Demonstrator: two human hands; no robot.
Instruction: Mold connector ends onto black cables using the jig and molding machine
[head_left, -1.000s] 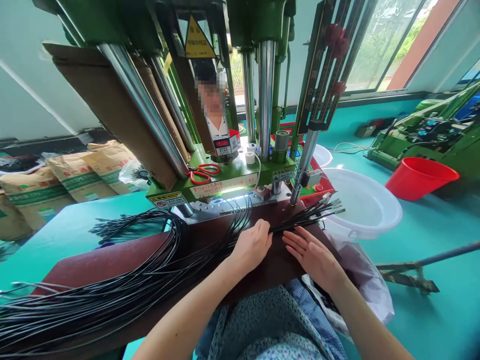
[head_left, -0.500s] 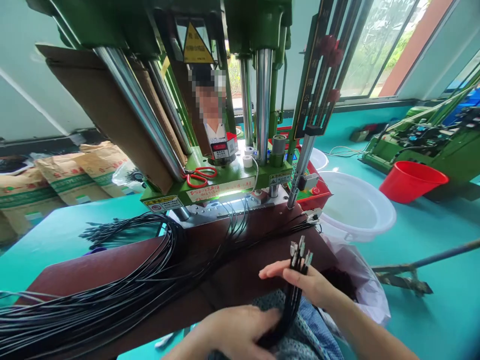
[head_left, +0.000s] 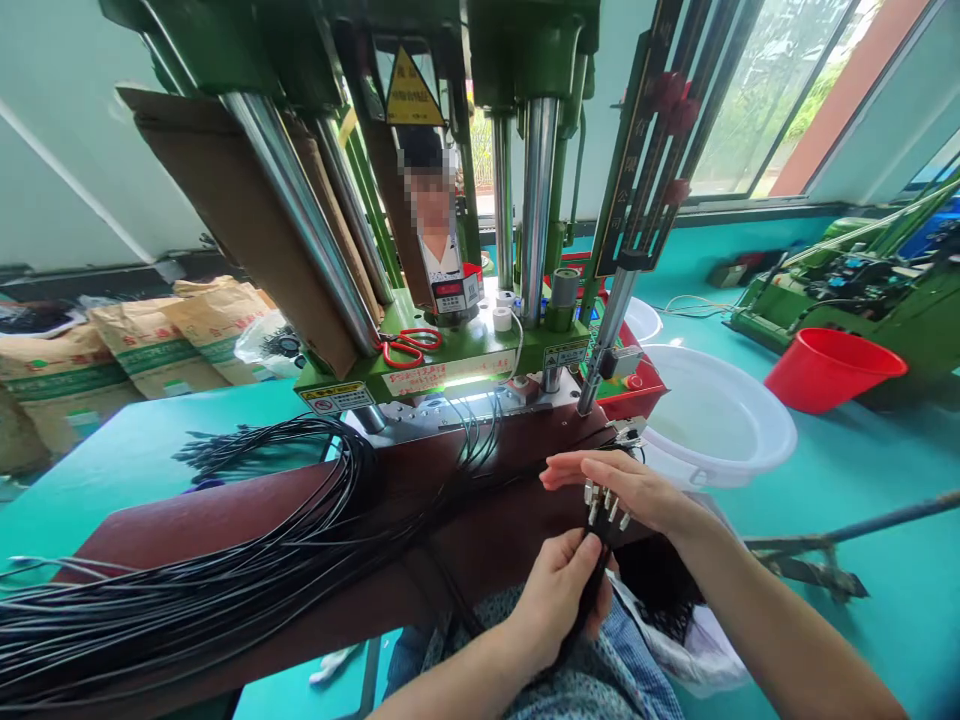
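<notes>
My left hand (head_left: 559, 590) is wrapped round a bundle of black cables (head_left: 589, 590) over my lap, below the brown board. Silvery metal connectors (head_left: 604, 503) stick up from the top of the bundle. Above them, my right hand (head_left: 619, 480) lies flat with its fingers stretched out to the left, its palm against or just over the connector tips. Many more black cables (head_left: 225, 590) run along the brown board (head_left: 487, 550) to the left, and several of them reach into the lit slot of the green press.
The green press (head_left: 480, 350) stands behind the board, with red-handled scissors (head_left: 405, 345) on its ledge. A white basin (head_left: 720, 470) and a red bucket (head_left: 829, 370) are at the right. Paper sacks (head_left: 135, 350) stand at the left. A person (head_left: 435, 215) shows behind the press.
My left hand has moved up the bundle and now grips it just below the connectors. My right hand has risen from beside the cables to over their tips.
</notes>
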